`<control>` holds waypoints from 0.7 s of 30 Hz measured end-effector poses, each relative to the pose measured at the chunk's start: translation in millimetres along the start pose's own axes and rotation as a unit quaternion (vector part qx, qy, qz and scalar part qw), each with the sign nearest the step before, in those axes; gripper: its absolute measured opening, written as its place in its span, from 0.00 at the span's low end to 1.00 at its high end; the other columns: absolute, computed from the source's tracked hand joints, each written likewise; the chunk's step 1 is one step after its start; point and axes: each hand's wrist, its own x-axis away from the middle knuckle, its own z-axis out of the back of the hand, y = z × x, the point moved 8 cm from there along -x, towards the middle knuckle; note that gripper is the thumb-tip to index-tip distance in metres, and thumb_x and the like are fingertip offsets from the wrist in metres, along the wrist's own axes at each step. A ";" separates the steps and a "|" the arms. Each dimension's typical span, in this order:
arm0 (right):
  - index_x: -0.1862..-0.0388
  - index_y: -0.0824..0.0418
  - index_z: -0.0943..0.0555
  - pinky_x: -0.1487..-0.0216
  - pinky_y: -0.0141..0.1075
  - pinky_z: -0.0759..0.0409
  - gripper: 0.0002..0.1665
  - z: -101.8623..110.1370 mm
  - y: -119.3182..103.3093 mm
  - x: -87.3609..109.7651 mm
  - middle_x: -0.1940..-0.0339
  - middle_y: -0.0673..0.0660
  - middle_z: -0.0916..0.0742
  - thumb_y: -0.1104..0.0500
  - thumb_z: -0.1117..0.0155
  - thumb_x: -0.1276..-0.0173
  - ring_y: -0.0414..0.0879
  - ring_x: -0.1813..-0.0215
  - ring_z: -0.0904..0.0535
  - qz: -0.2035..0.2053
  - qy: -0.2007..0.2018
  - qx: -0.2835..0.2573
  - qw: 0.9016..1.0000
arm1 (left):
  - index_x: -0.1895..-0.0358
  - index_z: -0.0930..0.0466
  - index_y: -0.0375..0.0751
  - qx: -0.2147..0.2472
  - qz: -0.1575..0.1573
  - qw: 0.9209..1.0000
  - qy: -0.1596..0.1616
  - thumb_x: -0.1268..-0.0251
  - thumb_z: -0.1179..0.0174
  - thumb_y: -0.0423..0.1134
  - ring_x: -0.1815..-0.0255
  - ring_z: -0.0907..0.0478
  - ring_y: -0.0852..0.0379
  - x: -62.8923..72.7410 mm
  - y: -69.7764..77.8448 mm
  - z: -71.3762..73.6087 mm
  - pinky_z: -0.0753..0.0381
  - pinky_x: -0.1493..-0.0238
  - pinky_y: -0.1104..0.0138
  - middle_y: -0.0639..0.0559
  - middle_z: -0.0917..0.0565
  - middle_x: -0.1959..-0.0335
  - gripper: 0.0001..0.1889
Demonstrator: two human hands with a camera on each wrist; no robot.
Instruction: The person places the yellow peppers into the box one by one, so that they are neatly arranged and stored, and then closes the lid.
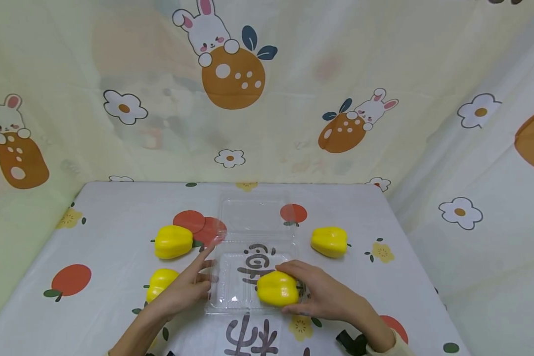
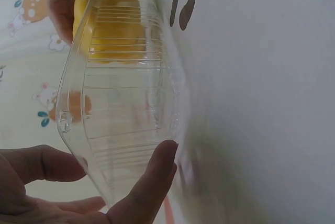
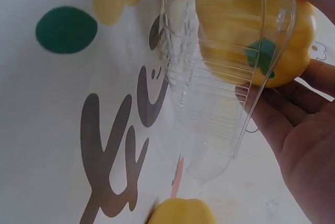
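Note:
A clear plastic clamshell box (image 1: 231, 277) lies on the table, its lid (image 1: 254, 213) folded back flat behind it. My right hand (image 1: 322, 291) holds a yellow bell pepper (image 1: 278, 289) in the right part of the base, fingers behind it and thumb in front. In the right wrist view, the pepper's green stem end (image 3: 260, 59) shows through the ribbed wall. Along the box's left side is my left hand (image 1: 189, 287), its index finger stretched towards the hinge. Fingertips (image 2: 166, 153) of that hand are at the outside of the wall in the left wrist view.
Left of the box are two more yellow bell peppers, one farther back (image 1: 173, 242) and one nearer (image 1: 161, 284), partly behind the left forearm. Another pepper (image 1: 329, 242) lies at the right. A printed cloth (image 1: 124, 222) covers the table; a patterned curtain (image 1: 285, 138) hangs behind.

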 end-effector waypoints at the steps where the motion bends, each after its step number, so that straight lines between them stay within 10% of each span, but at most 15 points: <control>1: 0.22 0.54 0.27 0.22 0.52 0.24 0.48 0.0 0.0 -0.3 0.25 0.50 0.19 0.42 0.19 0.37 0.46 0.25 0.23 0.000 -0.002 0.006 1.000 | 0.13 0.51 0.62 0.000 -0.001 1.000 0.000 0.34 0.45 0.23 0.34 0.22 0.39 0.0 0.2 0.0 0.10 0.44 0.48 0.30 0.39 0.17 0.50; 21: 0.21 0.55 0.29 0.24 0.49 0.21 0.48 -5.5 2.1 -3.6 0.25 0.50 0.21 0.35 0.27 0.32 0.45 0.28 0.23 -0.006 -0.025 0.075 0.997 | 0.13 0.51 0.61 -0.002 -0.005 1.000 -0.002 0.34 0.45 0.23 0.35 0.21 0.39 0.3 2.2 0.6 0.09 0.46 0.51 0.30 0.38 0.18 0.49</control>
